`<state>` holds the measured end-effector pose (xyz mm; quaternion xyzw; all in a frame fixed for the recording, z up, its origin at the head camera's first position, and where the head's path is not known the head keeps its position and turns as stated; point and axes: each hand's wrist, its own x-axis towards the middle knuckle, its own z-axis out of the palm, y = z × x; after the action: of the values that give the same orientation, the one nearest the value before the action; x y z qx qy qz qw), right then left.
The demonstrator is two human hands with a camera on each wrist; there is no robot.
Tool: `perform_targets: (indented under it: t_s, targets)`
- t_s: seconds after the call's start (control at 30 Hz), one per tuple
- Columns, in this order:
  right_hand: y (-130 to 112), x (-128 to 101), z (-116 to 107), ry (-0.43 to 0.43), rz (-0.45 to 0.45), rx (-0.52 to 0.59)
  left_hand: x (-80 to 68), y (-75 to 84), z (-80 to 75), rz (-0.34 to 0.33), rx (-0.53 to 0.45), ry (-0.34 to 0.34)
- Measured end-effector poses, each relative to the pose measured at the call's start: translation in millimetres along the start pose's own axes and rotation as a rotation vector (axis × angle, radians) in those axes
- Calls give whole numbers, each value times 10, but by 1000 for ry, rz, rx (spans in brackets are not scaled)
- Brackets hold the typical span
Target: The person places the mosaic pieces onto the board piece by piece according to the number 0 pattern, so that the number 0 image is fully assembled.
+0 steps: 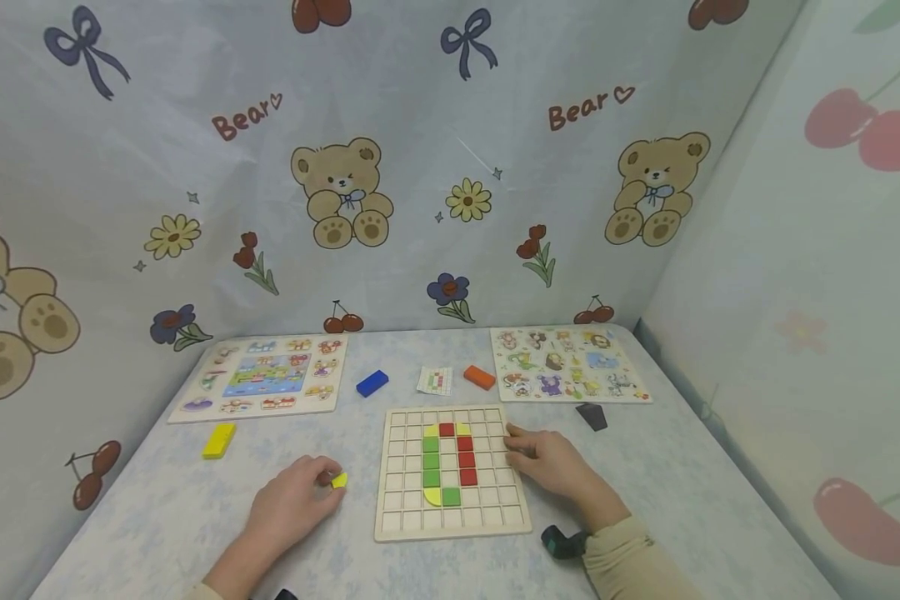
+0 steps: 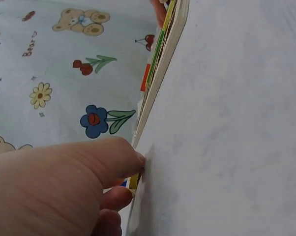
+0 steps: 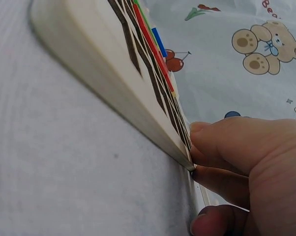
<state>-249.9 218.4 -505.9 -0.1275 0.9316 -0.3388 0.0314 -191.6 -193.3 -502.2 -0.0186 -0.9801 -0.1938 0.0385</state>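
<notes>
A wooden grid board (image 1: 405, 508) lies on the table in front of me, with red, green and yellow tiles (image 1: 447, 462) set in its middle cells. My left hand (image 1: 300, 497) rests on the table left of the board and pinches a small yellow piece (image 1: 339, 480) in curled fingers. In the left wrist view the yellow piece (image 2: 133, 181) peeks out under the fingers (image 2: 119, 155). My right hand (image 1: 547, 460) lies at the board's right edge with its fingers on the rim. The right wrist view shows those fingers (image 3: 222, 142) curled against the board's side (image 3: 113, 78).
A yellow block (image 1: 219, 439), a blue block (image 1: 372, 382), an orange block (image 1: 479, 377) and a small pattern card (image 1: 435, 380) lie on the table. Picture puzzle boards sit at the back left (image 1: 266, 375) and back right (image 1: 566, 362). A dark object (image 1: 591, 415) lies near the right board.
</notes>
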Motion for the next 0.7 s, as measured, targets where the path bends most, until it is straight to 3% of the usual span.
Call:
perform_targets:
  t_s: [0.23,0.5,0.7]
  targets:
    - [-15,3,-4,-1,10,5,-37,178,58,110,-44,25]
    - [20,-14,-33,9,10,-1,14,851,144,334,-76,-35]
    - [32,-9,-22,-10,-37,3,85,1340,361,416,-96,-134]
